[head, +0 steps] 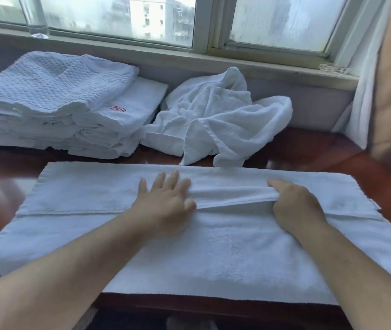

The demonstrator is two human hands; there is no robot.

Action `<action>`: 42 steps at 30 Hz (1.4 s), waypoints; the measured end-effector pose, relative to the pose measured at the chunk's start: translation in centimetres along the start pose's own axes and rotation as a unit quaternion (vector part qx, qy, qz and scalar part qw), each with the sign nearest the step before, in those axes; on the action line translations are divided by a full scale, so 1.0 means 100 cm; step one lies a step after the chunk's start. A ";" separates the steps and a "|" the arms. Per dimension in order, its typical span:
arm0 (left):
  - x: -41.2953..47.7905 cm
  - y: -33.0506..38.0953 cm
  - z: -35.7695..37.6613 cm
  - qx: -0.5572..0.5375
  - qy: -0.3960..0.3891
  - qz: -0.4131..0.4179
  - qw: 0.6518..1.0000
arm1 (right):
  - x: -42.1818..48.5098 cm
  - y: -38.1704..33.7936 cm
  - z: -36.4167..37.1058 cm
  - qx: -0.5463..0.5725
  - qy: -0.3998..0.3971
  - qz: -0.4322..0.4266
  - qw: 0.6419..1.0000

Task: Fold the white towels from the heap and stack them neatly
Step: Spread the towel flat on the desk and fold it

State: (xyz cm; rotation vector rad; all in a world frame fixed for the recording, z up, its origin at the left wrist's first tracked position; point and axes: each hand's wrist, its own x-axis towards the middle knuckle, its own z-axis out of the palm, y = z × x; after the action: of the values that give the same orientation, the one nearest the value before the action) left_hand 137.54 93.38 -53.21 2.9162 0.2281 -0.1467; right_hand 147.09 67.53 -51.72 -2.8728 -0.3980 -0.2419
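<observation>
While the white terry-cloth towel (213, 256) lay across the dark red wooden tabletop (313, 148), the left hand (166, 201) pressed it with straight fingers (173, 181) and the right hand (295, 204) pinched its raised hem (232, 198). Soft, limp and light, it likely sagged unsupported; hems gave the surest hold.

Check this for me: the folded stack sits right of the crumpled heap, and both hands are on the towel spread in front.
Wrong side: the head view shows the folded stack sitting left of the crumpled heap. The left hand and right hand are indeed on the spread towel in front.
</observation>
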 end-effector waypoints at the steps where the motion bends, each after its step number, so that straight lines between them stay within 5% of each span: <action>1: 0.004 0.016 0.000 -0.005 0.002 0.003 1.000 | 0.001 0.005 -0.001 0.013 0.002 0.008 1.000; 5: 0.026 0.096 0.010 0.034 0.065 0.170 0.983 | 0.001 0.024 -0.004 0.039 0.021 0.012 0.999; 12: 0.045 0.115 0.030 -0.024 0.178 0.212 0.961 | -0.011 0.123 -0.020 0.029 0.079 0.170 0.982; 16: 0.031 0.117 0.022 -0.032 0.232 0.282 0.930 | -0.015 0.136 -0.023 0.056 0.148 0.193 0.968; 27: 0.024 0.112 0.019 -0.030 0.132 0.291 0.947 | -0.029 0.123 -0.033 0.087 0.148 0.231 0.958; 31: 0.037 0.108 0.005 -0.112 0.108 0.219 0.963 | -0.023 0.101 -0.040 0.081 0.219 0.148 0.961; 37: 0.054 0.132 -0.002 -0.093 0.031 0.222 0.970 | 0.011 0.056 -0.026 0.112 0.047 0.039 0.992; 42: 0.055 0.124 0.026 0.027 0.019 0.199 0.979 | 0.017 0.073 0.000 -0.008 -0.108 0.094 0.990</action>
State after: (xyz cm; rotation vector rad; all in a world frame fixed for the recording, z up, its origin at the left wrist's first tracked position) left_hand 144.75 81.62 -53.88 2.9473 -0.3600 -0.0319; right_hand 150.80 61.14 -52.85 -2.9369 -0.1602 0.0999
